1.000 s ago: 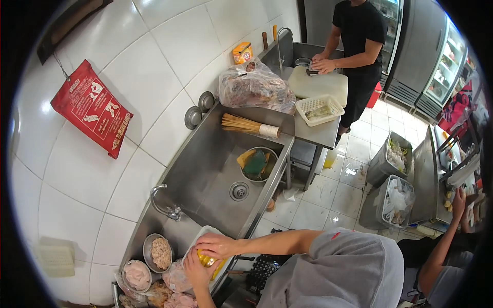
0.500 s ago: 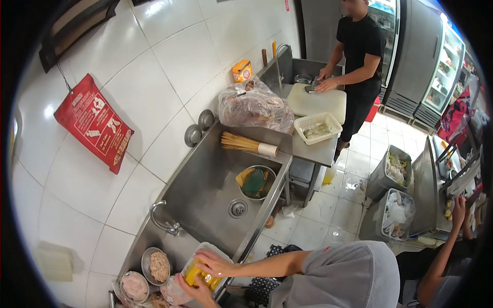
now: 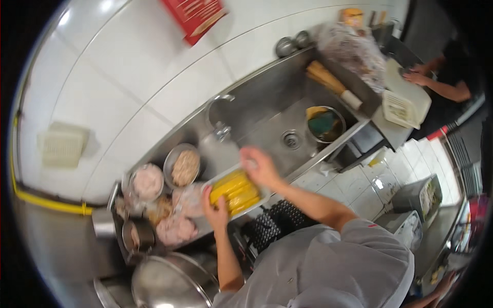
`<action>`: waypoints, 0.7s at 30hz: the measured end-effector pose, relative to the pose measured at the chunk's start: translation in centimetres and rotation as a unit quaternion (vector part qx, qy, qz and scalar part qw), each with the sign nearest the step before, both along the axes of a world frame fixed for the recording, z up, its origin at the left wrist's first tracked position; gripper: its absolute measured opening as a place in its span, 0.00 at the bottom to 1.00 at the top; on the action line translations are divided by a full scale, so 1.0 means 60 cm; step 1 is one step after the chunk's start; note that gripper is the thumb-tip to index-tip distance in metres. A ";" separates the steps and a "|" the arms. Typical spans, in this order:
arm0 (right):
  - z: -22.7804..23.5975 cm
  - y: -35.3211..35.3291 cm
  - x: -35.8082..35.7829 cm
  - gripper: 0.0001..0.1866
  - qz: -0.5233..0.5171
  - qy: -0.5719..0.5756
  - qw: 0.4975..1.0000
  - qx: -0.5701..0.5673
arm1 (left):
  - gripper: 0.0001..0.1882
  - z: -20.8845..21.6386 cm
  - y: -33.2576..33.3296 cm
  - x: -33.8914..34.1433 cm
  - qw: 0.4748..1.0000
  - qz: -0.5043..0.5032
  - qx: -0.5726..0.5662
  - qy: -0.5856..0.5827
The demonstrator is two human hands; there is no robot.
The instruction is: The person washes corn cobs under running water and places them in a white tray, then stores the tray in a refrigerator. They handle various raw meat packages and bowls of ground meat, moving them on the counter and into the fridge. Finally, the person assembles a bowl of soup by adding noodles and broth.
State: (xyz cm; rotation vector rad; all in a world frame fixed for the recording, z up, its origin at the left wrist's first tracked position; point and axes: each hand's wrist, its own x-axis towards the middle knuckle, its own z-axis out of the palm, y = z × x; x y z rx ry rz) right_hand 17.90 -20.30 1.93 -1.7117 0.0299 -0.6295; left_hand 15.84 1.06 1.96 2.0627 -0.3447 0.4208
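A white rectangular tray holds several long, glossy yellow pieces lying side by side. It is at the near edge of the steel sink unit. My left hand grips the tray's left end, fingers along the outer side and thumb over the yellow pieces. Over the tray's far right corner is my right hand, blurred by motion; whether it touches the tray I cannot tell. Left of the tray are a bowl of pale minced meat, a bowl of pink meat and bagged raw meat.
The sink basin has a curved faucet, a pot with a green scrubber and a bundle of wooden sticks. A large steel bowl stands at lower left. Another person's hands work over a white cutting board.
The view has swung left, bringing more raw meat and the large steel bowl into sight. My right hand has moved from atop the yellow pieces to the tray's far right corner.
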 end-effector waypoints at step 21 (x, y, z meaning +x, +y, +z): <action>-0.109 -0.146 0.339 0.12 0.295 0.263 0.919 0.014 | 0.12 0.057 -0.398 0.373 0.833 -0.089 -0.403 0.368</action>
